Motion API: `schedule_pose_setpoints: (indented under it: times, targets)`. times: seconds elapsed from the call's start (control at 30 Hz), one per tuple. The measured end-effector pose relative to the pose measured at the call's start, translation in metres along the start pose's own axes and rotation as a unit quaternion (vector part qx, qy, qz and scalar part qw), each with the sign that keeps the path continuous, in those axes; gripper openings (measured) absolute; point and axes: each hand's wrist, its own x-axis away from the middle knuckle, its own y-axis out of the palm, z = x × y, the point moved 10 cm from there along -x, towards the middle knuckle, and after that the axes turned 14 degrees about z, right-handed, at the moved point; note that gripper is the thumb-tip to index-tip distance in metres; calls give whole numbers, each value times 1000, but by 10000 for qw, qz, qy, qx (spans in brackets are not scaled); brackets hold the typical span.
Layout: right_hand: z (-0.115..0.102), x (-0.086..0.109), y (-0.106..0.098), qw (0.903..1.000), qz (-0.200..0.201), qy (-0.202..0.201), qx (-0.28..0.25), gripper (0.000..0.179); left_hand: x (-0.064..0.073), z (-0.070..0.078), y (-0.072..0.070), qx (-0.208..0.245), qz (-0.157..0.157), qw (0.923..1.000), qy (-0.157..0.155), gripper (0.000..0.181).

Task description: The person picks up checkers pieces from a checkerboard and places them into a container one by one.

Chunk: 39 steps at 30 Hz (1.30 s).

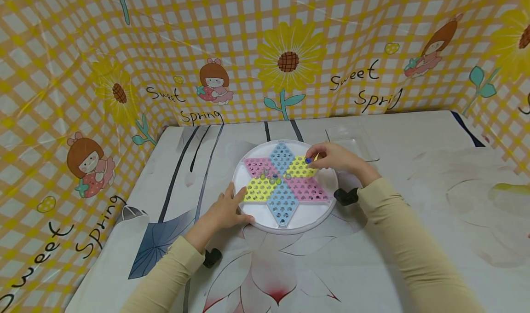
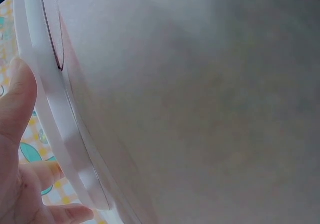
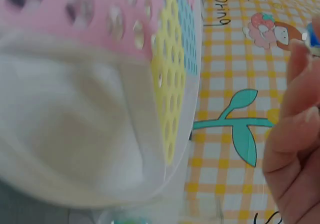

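A round white Chinese checkers board (image 1: 306, 216) with a pink, yellow and blue star lies on the table. Several glass marbles (image 1: 278, 181) sit in holes around its middle. Between thumb and fingertips my right hand (image 1: 333, 157) pinches a blue marble (image 1: 308, 160) above the far right yellow point. In the right wrist view the same marble (image 3: 314, 35) shows at the right edge. My left hand (image 1: 223, 210) rests at the board's left rim with its fingers spread. The left wrist view shows that hand's thumb (image 2: 20, 92) beside the white rim (image 2: 75, 134).
Behind my right hand, a clear plastic tray (image 1: 360, 143) stands toward the back of the table. The table cover (image 1: 265, 267) is pale with a flower print. A yellow checked cloth (image 1: 240, 23) hangs along the back and sides.
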Motion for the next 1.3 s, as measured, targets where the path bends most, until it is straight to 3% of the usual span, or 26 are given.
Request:
schedule_pose_setpoints:
  times: [0.33, 0.5, 0.67, 1.1, 1.3]
  targets:
    - [-3, 3, -30, 9954, 749, -574, 158, 19, -1, -1, 1, 26, -7, 10000, -8, 90]
    - [-1, 4, -49, 9848, 1225, -1133, 474, 15, -1, -1, 2, 14, -31, 10000, 9, 90]
    - [5, 8, -66, 9755, 1514, -1433, 700, 14, -2, -2, 2, -18, -47, 10000, 1, 91]
    - [27, 16, -93, 9565, 1667, -1783, 1596, 17, -2, -3, 3, -14, -71, 10000, -42, 91]
    - [34, 20, -99, 9546, 1558, -1709, 1878, 18, -1, -3, 2, -25, -57, 10000, -36, 91]
